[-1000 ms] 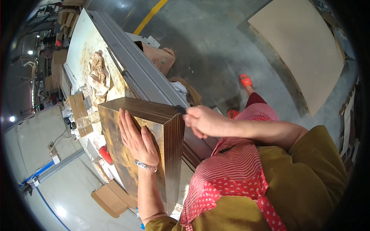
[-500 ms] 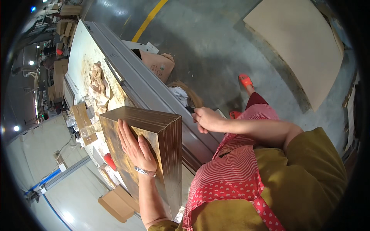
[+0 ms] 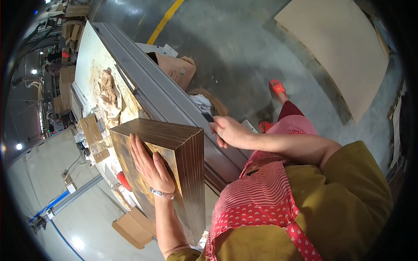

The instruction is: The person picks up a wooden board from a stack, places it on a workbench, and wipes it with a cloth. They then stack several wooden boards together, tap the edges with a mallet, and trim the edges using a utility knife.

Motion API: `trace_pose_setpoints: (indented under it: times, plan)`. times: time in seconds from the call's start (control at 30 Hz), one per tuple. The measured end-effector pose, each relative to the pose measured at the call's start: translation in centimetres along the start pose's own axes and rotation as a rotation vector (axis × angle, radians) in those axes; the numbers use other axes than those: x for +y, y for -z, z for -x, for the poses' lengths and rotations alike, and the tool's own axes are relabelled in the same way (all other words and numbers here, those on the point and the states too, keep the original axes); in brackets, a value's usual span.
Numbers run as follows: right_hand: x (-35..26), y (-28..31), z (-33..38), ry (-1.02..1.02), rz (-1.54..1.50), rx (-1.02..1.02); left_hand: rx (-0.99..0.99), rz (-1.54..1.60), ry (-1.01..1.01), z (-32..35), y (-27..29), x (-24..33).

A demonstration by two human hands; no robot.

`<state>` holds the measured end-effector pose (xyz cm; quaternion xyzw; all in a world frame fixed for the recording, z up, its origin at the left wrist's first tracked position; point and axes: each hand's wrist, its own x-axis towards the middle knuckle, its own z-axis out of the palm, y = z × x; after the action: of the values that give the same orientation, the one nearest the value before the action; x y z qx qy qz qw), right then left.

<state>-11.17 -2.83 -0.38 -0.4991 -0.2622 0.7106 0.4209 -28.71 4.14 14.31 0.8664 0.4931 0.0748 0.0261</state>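
Observation:
My left hand (image 3: 150,167) lies flat, fingers stretched out, on the top face of a stack of brown wood-look boards (image 3: 190,174). The boards are pressed together, their edges showing as thin parallel lines, and the upper face has a mottled golden-brown finish. To the right of the stack, my right hand (image 3: 230,132) is closed around a small dark flat tool (image 3: 208,117). Its end pokes out past my fingers, apart from the boards; most of it is hidden, so its kind does not show.
The stack stands on a stained white worktable (image 3: 89,56) with a grey metal side rail (image 3: 143,65). Crumpled brown paper (image 3: 109,95), a taped cardboard piece (image 3: 92,135) and a red object (image 3: 123,180) lie there. A brown sack (image 3: 176,69) and a large tan sheet (image 3: 335,52) are on the floor.
My right hand has shifted slightly left and up, and more of the dark tool shows. My left hand stays flat on the boards, which appear slightly further left in view.

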Motion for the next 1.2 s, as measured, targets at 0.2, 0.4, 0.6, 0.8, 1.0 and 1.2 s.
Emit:
trace_pose_setpoints:
  times: [0.2, 0.4, 0.6, 0.8, 1.0, 1.2]
  plan:
    - [-3.3, -1.1, 1.6, 0.102, 0.174, -0.138, -0.001, -0.008, -0.001, -0.3, -0.1, -0.1]
    - [-3.6, -0.5, 1.0, -0.032, 0.102, -0.116, -0.013, -0.001, 0.000, -0.3, 0.1, 0.3]
    - [-5.3, -1.5, 2.9, 0.259, 0.229, -0.157, -0.030, -0.012, 0.013, 0.2, 0.3, 0.1]
    - [-8.2, -2.6, 4.8, 0.412, 0.168, -0.259, -0.032, -0.004, 0.022, -0.1, 0.0, 0.0]
    - [-4.3, -0.6, 1.9, 0.163, -0.168, -0.093, -0.032, 0.006, -0.010, -0.3, 0.2, 0.4]
    - [-7.5, -2.8, 4.0, 0.296, 0.002, -0.236, -0.031, 0.001, 0.000, -0.2, 0.1, 0.3]
